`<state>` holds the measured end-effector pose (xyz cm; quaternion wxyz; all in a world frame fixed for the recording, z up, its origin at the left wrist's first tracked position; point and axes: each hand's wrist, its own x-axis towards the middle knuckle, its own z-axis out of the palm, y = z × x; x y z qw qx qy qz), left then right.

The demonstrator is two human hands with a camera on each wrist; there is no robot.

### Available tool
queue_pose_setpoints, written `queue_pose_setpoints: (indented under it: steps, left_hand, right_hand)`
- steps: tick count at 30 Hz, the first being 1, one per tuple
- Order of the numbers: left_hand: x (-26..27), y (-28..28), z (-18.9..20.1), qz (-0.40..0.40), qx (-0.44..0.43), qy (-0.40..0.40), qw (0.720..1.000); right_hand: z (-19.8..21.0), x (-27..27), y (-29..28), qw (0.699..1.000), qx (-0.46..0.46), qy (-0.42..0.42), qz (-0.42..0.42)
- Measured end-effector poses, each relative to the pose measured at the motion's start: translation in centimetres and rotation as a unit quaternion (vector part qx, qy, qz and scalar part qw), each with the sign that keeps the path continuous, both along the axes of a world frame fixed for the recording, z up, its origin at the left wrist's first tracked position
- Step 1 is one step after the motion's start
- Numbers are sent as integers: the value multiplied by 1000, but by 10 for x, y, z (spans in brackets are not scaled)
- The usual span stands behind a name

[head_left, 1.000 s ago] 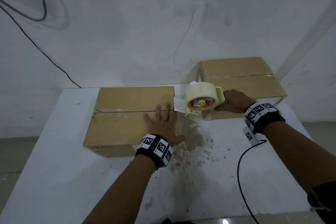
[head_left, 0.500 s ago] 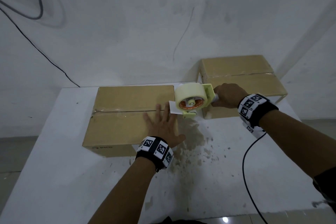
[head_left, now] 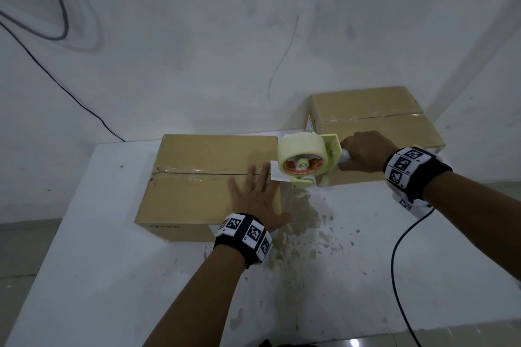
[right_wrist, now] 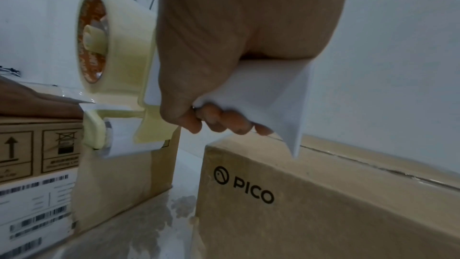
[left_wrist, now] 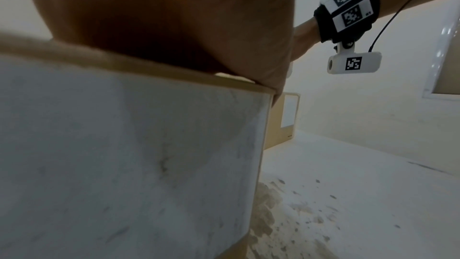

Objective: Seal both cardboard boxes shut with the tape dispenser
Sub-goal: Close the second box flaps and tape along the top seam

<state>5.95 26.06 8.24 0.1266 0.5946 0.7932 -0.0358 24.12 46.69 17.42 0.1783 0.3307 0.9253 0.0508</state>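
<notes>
Two cardboard boxes stand on a white table. The left box (head_left: 203, 175) has clear tape along its top seam. My left hand (head_left: 258, 197) lies flat and open on its top near the right edge. My right hand (head_left: 363, 155) grips the white handle of a pale yellow tape dispenser (head_left: 306, 158) with a tape roll on an orange core. The dispenser's front sits at the left box's right edge by the seam. In the right wrist view the dispenser (right_wrist: 117, 62) touches the left box's end face (right_wrist: 119, 180). The right box (head_left: 375, 127) stands behind my right hand.
The table (head_left: 112, 276) has a scuffed, chipped patch (head_left: 304, 222) between the boxes. A black cable (head_left: 400, 262) runs from my right wrist off the table's front. A white wall (head_left: 253, 36) stands close behind the boxes.
My right hand has carried the tape dispenser leftward and a little up to the right edge of the left box. My left hand has stayed flat on that box.
</notes>
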Motion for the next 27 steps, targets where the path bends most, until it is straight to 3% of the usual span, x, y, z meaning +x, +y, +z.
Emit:
queue_pose_setpoints:
  steps: [7, 16, 20, 24, 27]
  left_hand:
    - [-2, -1, 3, -3, -12, 0, 1000]
    - [-1, 1, 1, -1, -18, 9, 1000]
    - [-3, -1, 2, -4, -13, 3, 1000]
    - [-3, -1, 1, 0, -17, 4, 1000]
    - [-3, -1, -2, 1, -9, 12, 1000]
  right_hand:
    - [1, -19, 0, 997, -47, -51, -34]
    - [23, -37, -14, 997, 6, -71, 8]
    - [22, -22, -18, 996, -40, -71, -32]
    - [-13, 32, -34, 984, -51, -163, -53]
    - [-63, 79, -49, 972, -137, -102, -163]
